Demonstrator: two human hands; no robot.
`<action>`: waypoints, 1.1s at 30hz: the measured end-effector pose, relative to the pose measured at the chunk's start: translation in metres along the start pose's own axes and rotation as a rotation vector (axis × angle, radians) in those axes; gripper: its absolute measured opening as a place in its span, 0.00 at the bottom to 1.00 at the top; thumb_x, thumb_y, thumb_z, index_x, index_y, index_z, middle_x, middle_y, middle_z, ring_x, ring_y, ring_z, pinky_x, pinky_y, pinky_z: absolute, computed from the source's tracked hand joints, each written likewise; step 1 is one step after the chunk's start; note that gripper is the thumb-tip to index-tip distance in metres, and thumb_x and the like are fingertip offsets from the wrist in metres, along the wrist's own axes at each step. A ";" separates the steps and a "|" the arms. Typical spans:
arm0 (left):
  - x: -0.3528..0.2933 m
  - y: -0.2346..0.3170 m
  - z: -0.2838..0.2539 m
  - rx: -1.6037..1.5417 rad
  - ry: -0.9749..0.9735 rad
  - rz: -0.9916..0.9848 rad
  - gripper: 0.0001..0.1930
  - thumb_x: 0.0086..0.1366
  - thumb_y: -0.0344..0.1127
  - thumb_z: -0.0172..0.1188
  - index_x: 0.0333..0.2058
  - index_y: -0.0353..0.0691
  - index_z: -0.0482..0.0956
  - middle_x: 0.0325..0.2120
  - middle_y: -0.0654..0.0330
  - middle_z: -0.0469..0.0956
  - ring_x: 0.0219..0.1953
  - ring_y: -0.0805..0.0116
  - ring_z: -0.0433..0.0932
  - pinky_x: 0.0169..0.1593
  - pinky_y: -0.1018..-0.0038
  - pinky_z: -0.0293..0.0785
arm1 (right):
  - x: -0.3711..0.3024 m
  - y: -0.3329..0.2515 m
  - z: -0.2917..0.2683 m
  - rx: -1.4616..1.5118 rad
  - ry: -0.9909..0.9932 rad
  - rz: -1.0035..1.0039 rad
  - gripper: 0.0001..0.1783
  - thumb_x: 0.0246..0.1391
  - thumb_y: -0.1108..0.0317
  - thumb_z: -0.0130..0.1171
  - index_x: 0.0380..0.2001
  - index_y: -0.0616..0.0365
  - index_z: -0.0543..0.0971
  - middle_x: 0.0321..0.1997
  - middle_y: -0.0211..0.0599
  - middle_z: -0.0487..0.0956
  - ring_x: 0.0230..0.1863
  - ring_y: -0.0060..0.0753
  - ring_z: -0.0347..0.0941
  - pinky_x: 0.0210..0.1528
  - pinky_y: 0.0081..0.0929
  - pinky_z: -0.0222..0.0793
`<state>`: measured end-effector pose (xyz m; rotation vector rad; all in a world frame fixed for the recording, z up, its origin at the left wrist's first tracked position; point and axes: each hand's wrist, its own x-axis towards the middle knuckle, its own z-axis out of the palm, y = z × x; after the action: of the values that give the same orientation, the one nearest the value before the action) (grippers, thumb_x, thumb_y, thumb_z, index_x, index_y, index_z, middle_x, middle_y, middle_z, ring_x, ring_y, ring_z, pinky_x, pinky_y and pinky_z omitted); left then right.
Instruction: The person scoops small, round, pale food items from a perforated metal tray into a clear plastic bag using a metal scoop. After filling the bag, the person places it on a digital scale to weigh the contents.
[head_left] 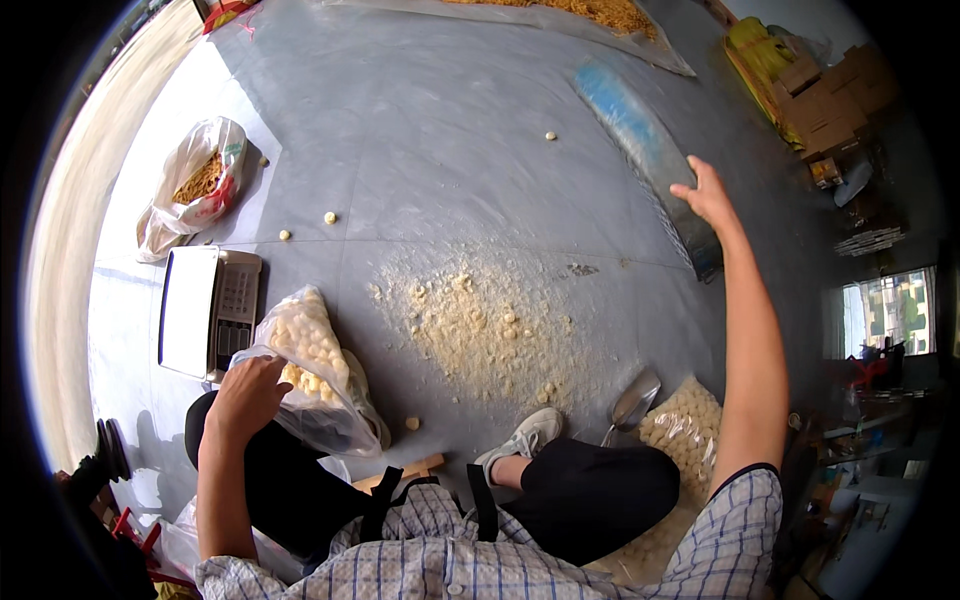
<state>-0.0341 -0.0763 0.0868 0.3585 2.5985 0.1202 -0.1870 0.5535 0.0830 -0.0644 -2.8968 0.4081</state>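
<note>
My left hand is closed on the rim of a clear plastic bag that stands by my left knee, partly filled with pale round pieces. My right hand is stretched far forward, thumb and fingers apart, at the right edge of a long flat bundle of clear plastic with a blue patch. Whether its fingertips touch the plastic I cannot tell. Between my feet and the bundle, pale crumbs and powder are spread over the grey floor. A metal scoop lies beside my right knee.
A scale stands at the left, with a white bag of brown sticks beyond it. Another full clear bag is by my right leg. Cardboard boxes sit at the far right. A few round pieces lie loose on the floor.
</note>
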 end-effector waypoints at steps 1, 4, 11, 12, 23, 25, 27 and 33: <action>-0.002 0.002 -0.003 -0.006 -0.022 -0.033 0.12 0.53 0.33 0.59 0.33 0.32 0.73 0.29 0.47 0.76 0.36 0.51 0.75 0.41 0.62 0.69 | -0.004 -0.013 0.011 -0.037 -0.029 0.003 0.33 0.35 0.70 0.67 0.47 0.69 0.69 0.49 0.57 0.71 0.53 0.49 0.66 0.54 0.32 0.62; 0.000 0.004 -0.007 -0.018 -0.058 -0.074 0.12 0.53 0.33 0.58 0.34 0.33 0.74 0.31 0.49 0.76 0.38 0.52 0.74 0.43 0.63 0.69 | -0.004 -0.020 0.042 -0.040 -0.066 -0.025 0.30 0.35 0.73 0.66 0.46 0.66 0.70 0.47 0.54 0.72 0.51 0.51 0.67 0.51 0.34 0.63; 0.001 0.007 -0.007 0.004 -0.005 -0.003 0.11 0.53 0.33 0.60 0.31 0.31 0.73 0.29 0.47 0.76 0.34 0.52 0.76 0.39 0.64 0.71 | 0.017 -0.062 0.091 -0.138 -0.091 -0.051 0.28 0.39 0.68 0.64 0.46 0.62 0.68 0.44 0.50 0.74 0.47 0.52 0.69 0.48 0.43 0.59; 0.001 0.007 -0.007 0.002 0.002 0.003 0.11 0.53 0.33 0.60 0.30 0.31 0.73 0.29 0.47 0.76 0.34 0.52 0.76 0.39 0.64 0.71 | 0.014 -0.069 0.095 -0.091 -0.092 -0.052 0.28 0.39 0.69 0.64 0.46 0.62 0.68 0.44 0.51 0.74 0.48 0.53 0.68 0.48 0.43 0.60; -0.005 0.005 -0.006 -0.007 -0.008 0.000 0.11 0.53 0.34 0.58 0.33 0.33 0.73 0.30 0.49 0.76 0.37 0.52 0.74 0.41 0.62 0.69 | -0.037 -0.185 -0.018 0.399 -0.278 -0.185 0.31 0.38 0.72 0.65 0.48 0.71 0.67 0.47 0.51 0.73 0.52 0.38 0.67 0.55 0.26 0.59; -0.003 0.005 -0.006 -0.001 0.000 0.027 0.11 0.53 0.34 0.58 0.33 0.33 0.74 0.30 0.49 0.76 0.36 0.51 0.74 0.40 0.61 0.69 | -0.044 -0.188 -0.053 0.569 -0.284 -0.129 0.30 0.39 0.74 0.64 0.48 0.73 0.67 0.47 0.45 0.74 0.50 0.32 0.67 0.54 0.24 0.58; -0.002 0.002 -0.003 0.004 0.016 0.053 0.12 0.53 0.34 0.58 0.33 0.33 0.73 0.29 0.49 0.76 0.36 0.51 0.74 0.39 0.61 0.69 | -0.045 -0.186 -0.086 0.650 -0.352 -0.104 0.28 0.40 0.76 0.62 0.47 0.72 0.67 0.50 0.39 0.71 0.52 0.29 0.63 0.57 0.22 0.53; -0.004 -0.008 0.006 0.008 0.047 0.073 0.12 0.53 0.36 0.59 0.32 0.32 0.74 0.26 0.47 0.76 0.34 0.51 0.75 0.38 0.62 0.69 | -0.072 -0.210 -0.136 0.753 -0.480 0.019 0.28 0.42 0.73 0.63 0.49 0.67 0.68 0.51 0.37 0.70 0.54 0.26 0.61 0.58 0.21 0.51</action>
<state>-0.0294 -0.0853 0.0826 0.4585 2.6339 0.1456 -0.0896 0.3833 0.2542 0.1455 -2.9463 1.6739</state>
